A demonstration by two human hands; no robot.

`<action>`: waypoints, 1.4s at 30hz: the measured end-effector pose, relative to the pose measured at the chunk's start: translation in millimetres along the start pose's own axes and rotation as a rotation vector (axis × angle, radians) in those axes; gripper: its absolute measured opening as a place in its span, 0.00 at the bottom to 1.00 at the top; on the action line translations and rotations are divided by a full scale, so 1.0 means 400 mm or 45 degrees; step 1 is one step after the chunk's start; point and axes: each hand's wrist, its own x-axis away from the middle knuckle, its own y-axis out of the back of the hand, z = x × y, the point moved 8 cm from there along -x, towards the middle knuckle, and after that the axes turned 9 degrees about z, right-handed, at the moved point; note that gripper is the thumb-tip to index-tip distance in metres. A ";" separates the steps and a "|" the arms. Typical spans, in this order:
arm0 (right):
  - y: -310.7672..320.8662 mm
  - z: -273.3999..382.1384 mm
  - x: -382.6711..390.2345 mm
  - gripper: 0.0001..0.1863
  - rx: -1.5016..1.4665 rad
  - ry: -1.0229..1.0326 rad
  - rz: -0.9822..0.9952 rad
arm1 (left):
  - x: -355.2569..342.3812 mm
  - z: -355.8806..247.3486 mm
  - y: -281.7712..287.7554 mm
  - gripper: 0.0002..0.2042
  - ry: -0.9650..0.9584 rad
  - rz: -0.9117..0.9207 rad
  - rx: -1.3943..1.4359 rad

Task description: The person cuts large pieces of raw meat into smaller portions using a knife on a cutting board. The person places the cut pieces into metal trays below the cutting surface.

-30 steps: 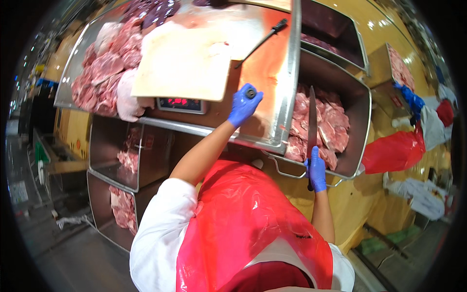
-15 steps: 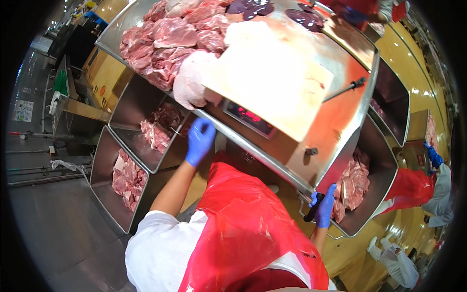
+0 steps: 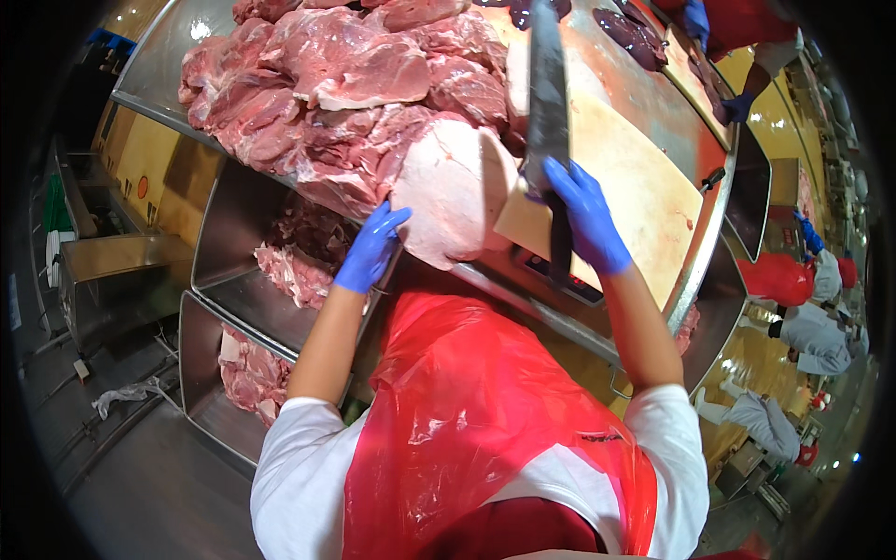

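Observation:
My right hand (image 3: 587,217), in a blue glove, is closed round the dark handle of a large knife (image 3: 548,98). Its broad blade points away from me above the pale cutting board (image 3: 627,177). At the near table edge, my left hand (image 3: 371,247), also gloved in blue, grips the left rim of a fat-covered piece of meat (image 3: 453,191); some of its fingertips are hard to make out. That piece lies beside the board, partly over the edge. Red raw meat (image 3: 341,61) is piled behind and left of it.
Metal bins (image 3: 219,233) holding cut meat stand below the table on my left, another bin (image 3: 719,299) on the right. A digital scale (image 3: 583,285) sits partly under the board. Dark organ meat (image 3: 630,37) lies at the far side, near a co-worker's gloved hand (image 3: 737,107).
My right hand has come up from the table's right corner, bringing the knife over the board. My left hand has moved from the table edge onto the fat-covered meat. The view has shifted leftward.

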 end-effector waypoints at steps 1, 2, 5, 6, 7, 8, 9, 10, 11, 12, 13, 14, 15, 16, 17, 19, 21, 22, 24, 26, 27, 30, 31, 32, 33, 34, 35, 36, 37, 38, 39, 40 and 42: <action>-0.052 0.011 -0.067 0.19 0.006 -0.071 0.073 | -0.037 0.027 0.035 0.27 0.053 -0.021 0.149; -0.084 0.024 -0.131 0.19 0.044 -0.011 0.096 | -0.075 0.066 0.066 0.27 0.111 -0.031 0.295; -0.097 -0.016 -0.262 0.18 0.100 -0.121 0.049 | -0.135 0.064 0.039 0.26 0.063 0.170 0.207; -0.091 -0.022 -0.279 0.17 0.193 -0.142 0.008 | -0.152 0.047 0.004 0.25 0.140 0.278 0.165; -0.089 -0.031 -0.287 0.17 0.291 -0.173 -0.023 | -0.158 0.039 -0.030 0.25 0.214 0.378 0.133; -0.095 -0.047 -0.295 0.17 0.276 -0.162 0.015 | -0.159 0.047 -0.052 0.24 0.283 0.480 0.097; -0.102 -0.067 -0.302 0.17 0.261 -0.151 0.052 | -0.155 0.086 -0.049 0.21 0.492 0.427 0.112; -0.111 -0.073 -0.319 0.17 0.257 -0.120 0.098 | -0.165 0.111 -0.032 0.20 0.453 0.366 0.135; -0.116 -0.084 -0.337 0.18 0.307 -0.150 0.094 | -0.174 0.147 -0.006 0.18 0.414 0.312 0.148; -0.129 -0.074 -0.342 0.19 0.424 -0.152 0.074 | -0.175 0.166 0.011 0.16 0.372 0.249 0.167; -0.105 -0.079 -0.336 0.21 0.459 -0.084 -0.003 | -0.157 0.153 -0.018 0.12 0.392 0.158 0.253; -0.116 -0.070 -0.327 0.24 0.499 -0.017 -0.042 | -0.130 0.163 -0.007 0.14 0.464 0.069 0.339; -0.121 -0.070 -0.321 0.25 0.506 -0.049 -0.043 | -0.119 0.151 0.006 0.16 0.399 0.057 0.382; -0.138 -0.073 -0.316 0.24 0.512 -0.043 -0.007 | -0.098 0.147 0.028 0.18 0.327 0.037 0.435; -0.134 -0.096 -0.304 0.25 0.475 0.001 -0.011 | -0.064 0.108 0.025 0.19 0.274 0.057 0.325; -0.181 -0.087 -0.256 0.26 0.349 0.121 -0.039 | 0.036 0.003 0.044 0.23 0.202 0.005 0.172; -0.205 -0.147 -0.224 0.27 0.276 -0.004 0.007 | 0.132 -0.060 0.064 0.28 0.181 -0.059 0.102; -0.227 -0.169 -0.200 0.27 0.227 -0.075 0.051 | 0.172 -0.082 0.067 0.30 0.155 -0.076 0.093; -0.241 -0.228 -0.172 0.28 0.375 -0.046 0.014 | 0.211 -0.085 0.086 0.34 0.220 -0.195 0.089; -0.250 -0.287 -0.143 0.29 0.409 -0.043 -0.094 | 0.221 -0.169 0.021 0.33 0.182 -0.152 -0.112; -0.258 -0.267 -0.131 0.28 0.295 -0.010 -0.061 | 0.219 -0.218 -0.030 0.33 0.166 -0.108 -0.204; -0.318 -0.229 -0.087 0.21 -0.412 0.054 0.082 | 0.222 -0.349 -0.172 0.31 0.221 -0.019 -0.687; -0.323 -0.212 -0.081 0.19 -0.442 0.200 0.127 | 0.222 -0.397 -0.227 0.30 0.232 -0.032 -0.914; -0.327 -0.196 -0.075 0.20 -0.815 0.302 0.123 | 0.215 -0.439 -0.296 0.30 0.238 -0.031 -1.136; -0.317 -0.148 -0.048 0.21 -0.982 0.287 0.067 | 0.217 -0.478 -0.351 0.29 0.153 -0.046 -1.204; -0.305 -0.120 -0.039 0.22 -1.106 0.299 0.167 | 0.221 -0.511 -0.435 0.28 0.052 -0.052 -1.280; -0.261 -0.078 -0.028 0.21 -1.159 0.399 0.102 | 0.214 -0.522 -0.558 0.27 -0.016 0.084 -1.431; -0.207 -0.033 -0.016 0.23 -1.389 0.518 0.193 | 0.200 -0.515 -0.688 0.25 -0.091 0.236 -1.577; -0.127 0.011 0.020 0.20 -1.398 0.595 0.035 | 0.198 -0.510 -0.786 0.24 -0.226 0.347 -1.741; -0.027 0.045 0.042 0.17 -1.294 0.747 -0.102 | 0.197 -0.492 -0.880 0.23 -0.378 0.476 -1.904; 0.035 0.062 0.062 0.18 -1.302 0.721 -0.101 | 0.217 -0.474 -0.931 0.22 -0.569 0.515 -2.029; 0.116 0.077 0.083 0.19 -1.295 0.707 -0.133 | 0.218 -0.447 -0.979 0.22 -0.769 0.587 -2.136; 0.259 0.094 0.140 0.17 -1.329 0.643 -0.240 | 0.225 -0.312 -1.062 0.18 -1.323 1.003 -2.450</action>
